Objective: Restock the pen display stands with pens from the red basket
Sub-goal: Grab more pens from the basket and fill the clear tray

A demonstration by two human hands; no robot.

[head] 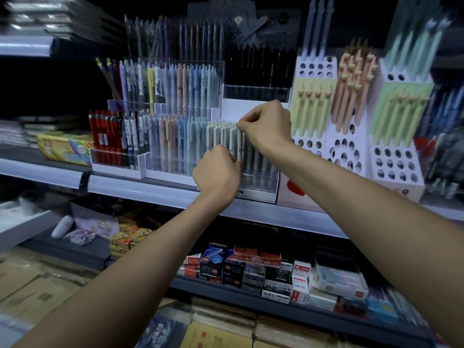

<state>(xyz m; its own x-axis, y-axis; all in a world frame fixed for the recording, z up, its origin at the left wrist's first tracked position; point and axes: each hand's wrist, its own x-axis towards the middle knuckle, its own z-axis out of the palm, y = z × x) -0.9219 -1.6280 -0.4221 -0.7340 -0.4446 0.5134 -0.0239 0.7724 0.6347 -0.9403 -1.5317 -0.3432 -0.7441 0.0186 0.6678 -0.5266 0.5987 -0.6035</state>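
Two hands work at the clear acrylic stand (261,183), which sits at the front edge of the shelf. The right hand (266,124) pinches the top end of a cream pen (240,146) between thumb and fingertips, just above the stand's front rows. The pen is upright among its neighbours. The left hand (217,172) is curled tight against the lower barrels at the stand's front, and I cannot tell whether it grips a barrel or only steadies the row. The red basket is not in view. Pastel pens (175,144) stand just left of the stand, black pens (258,64) behind it, and a white holed block with green pens (311,116) to its right.

The cream pen looks light, stiff and smooth (probably a plastic barrel, likely a little slippery), so a light pinch near the top suits it. A second hold lower down would help guide the tip into its slot. The close-packed neighbours could tip if knocked.
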